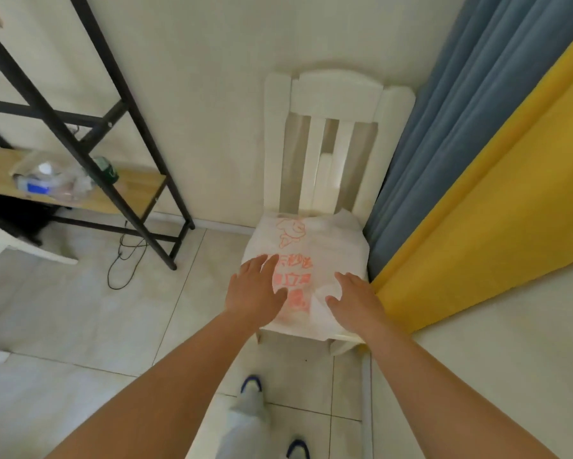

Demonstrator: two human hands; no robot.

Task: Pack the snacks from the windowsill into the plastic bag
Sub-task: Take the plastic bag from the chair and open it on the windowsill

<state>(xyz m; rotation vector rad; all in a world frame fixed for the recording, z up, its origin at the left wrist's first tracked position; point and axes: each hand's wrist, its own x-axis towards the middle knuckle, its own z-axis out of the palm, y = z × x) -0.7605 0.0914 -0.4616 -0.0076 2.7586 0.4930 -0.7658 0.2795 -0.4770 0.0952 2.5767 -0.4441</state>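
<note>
Bag lies flat on chair, long axis running away; left hand and right hand rest spread on its near end

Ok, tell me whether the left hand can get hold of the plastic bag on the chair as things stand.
Probably yes. The left hand is already over the plastic bag, which lies flat on the chair seat with nothing on top of it; the right hand is beside it, not across it.

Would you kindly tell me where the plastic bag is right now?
The plastic bag lies flat on the white chair's seat, right of centre, beside the blue curtain, with both hands reaching onto it.
</note>
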